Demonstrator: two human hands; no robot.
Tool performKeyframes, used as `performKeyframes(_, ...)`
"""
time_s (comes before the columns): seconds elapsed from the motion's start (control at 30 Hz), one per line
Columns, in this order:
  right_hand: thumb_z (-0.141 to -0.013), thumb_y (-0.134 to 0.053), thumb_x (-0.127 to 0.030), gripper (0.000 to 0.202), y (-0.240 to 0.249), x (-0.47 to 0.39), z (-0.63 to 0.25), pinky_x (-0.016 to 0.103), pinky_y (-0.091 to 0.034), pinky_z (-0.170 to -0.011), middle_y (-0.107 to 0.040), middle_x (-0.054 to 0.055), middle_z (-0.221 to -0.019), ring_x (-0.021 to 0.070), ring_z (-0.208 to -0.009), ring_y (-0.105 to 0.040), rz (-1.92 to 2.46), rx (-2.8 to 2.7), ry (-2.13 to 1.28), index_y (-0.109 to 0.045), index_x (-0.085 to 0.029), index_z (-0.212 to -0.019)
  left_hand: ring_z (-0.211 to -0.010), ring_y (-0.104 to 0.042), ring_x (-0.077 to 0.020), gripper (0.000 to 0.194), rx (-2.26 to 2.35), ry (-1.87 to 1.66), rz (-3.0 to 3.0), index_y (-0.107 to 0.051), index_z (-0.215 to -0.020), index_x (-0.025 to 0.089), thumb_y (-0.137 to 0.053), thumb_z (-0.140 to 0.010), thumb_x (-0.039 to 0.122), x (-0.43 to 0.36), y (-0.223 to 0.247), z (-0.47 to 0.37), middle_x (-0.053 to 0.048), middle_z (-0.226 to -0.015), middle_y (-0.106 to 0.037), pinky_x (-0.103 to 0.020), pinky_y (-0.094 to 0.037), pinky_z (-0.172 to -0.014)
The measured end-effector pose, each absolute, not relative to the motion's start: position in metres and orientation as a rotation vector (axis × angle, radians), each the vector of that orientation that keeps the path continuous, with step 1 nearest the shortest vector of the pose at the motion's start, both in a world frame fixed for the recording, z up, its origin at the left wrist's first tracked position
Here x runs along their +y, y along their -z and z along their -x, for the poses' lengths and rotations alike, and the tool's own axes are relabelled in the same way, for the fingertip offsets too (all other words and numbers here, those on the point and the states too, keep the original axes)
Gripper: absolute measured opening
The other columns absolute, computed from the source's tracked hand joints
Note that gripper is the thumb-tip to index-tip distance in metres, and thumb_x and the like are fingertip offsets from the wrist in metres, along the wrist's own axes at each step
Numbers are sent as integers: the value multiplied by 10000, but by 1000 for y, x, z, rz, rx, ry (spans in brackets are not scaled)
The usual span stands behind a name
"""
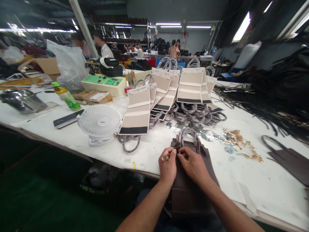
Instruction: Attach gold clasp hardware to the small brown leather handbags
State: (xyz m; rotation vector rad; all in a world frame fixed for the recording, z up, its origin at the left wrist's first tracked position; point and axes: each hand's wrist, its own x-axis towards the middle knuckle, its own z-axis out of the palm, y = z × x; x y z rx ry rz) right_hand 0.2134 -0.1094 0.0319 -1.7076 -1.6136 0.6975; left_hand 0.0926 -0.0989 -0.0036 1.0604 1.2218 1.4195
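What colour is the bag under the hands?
Dark brown; the bag shows best in the head view.

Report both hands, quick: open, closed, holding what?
Left hand: closed, gripping the dark brown handbag near its handle end.
Right hand: thumb and finger pinched together against the bag; anything between them is too small to tell.

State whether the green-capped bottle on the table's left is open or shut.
Shut: the green cap covers the bottle's mouth.
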Motion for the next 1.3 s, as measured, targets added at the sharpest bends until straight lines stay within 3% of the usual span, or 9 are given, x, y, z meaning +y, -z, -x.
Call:
performKeyframes(0.17, -877, -595, -403, 245, -29, -110, -212, 303, -441, -643, -696, -21, -730, 187, -646, -649, 1764, -1529, -664, -609, -243, -1062, -894, -673, -216, 265, 1236, -1434, -1107, -734, -917, 208, -617, -931, 446, -100, 2, -93, -38, -901, -746, -314, -516, -844)
performKeyframes(0.4, -862, -593, -322, 117, -33, -95, -212, 296, -388, -607, -605, -35, -630, 159, -592, -560, 1649, -1647, -710, -586, -248, -772, -912, -671, -222, 264, 1257, -1445, -1119, -724, -926, 212, -610, -936, 449, -97, 4, -94, -37, -918, -745, -318, -507, -867)
performKeyframes(0.73, -901, -591, -354, 234, -32, -114, -215, 314, -574, -693, -789, 31, -889, 185, -662, -714, 1546, -1491, -787, -755, -234, -1018, -912, -663, -223, 301, 1274, -1438, -1061, -724, -945, 211, -638, -922, 498, -96, 4, -91, -37, -915, -743, -321, -493, -856)
performKeyframes(0.83, -906, -588, -330, 240, -30, -110, -213, 338, -572, -809, -792, 43, -1001, 212, -813, -730, 1523, -1532, -733, -795, -260, -1005, -918, -664, -220, 301, 1258, -1438, -1066, -726, -941, 212, -635, -926, 498, -95, 5, -92, -34, -919, -743, -316, -499, -858)
performKeyframes(0.93, -921, -585, -293, 238, -28, -103, -211, 347, -546, -871, -786, 52, -991, 229, -916, -711, 1506, -1580, -695, -812, -272, -989, -914, -668, -219, 305, 1239, -1425, -1082, -729, -941, 209, -635, -925, 499, -92, 4, -92, -34, -926, -745, -315, -509, -853)
performKeyframes(1.1, -931, -609, -219, 216, -33, -104, -209, 299, -529, -865, -779, 30, -955, 188, -892, -700, 1461, -1581, -644, -816, -279, -940, -950, -672, -241, 344, 1354, -1412, -1107, -730, -963, 207, -689, -872, 537, -88, 2, -93, -39, -946, -751, -335, -522, -873)
performKeyframes(1.3, -905, -687, -270, 201, -49, -127, -269, 234, -550, -799, -761, 4, -962, 141, -846, -700, 1463, -1474, -477, -780, -264, -1084, -919, -707, -236, 517, 1241, -1290, -974, -697, -1115, 231, -814, -743, 571, -76, -8, -87, -33, -1007, -764, -316, -557, -794)
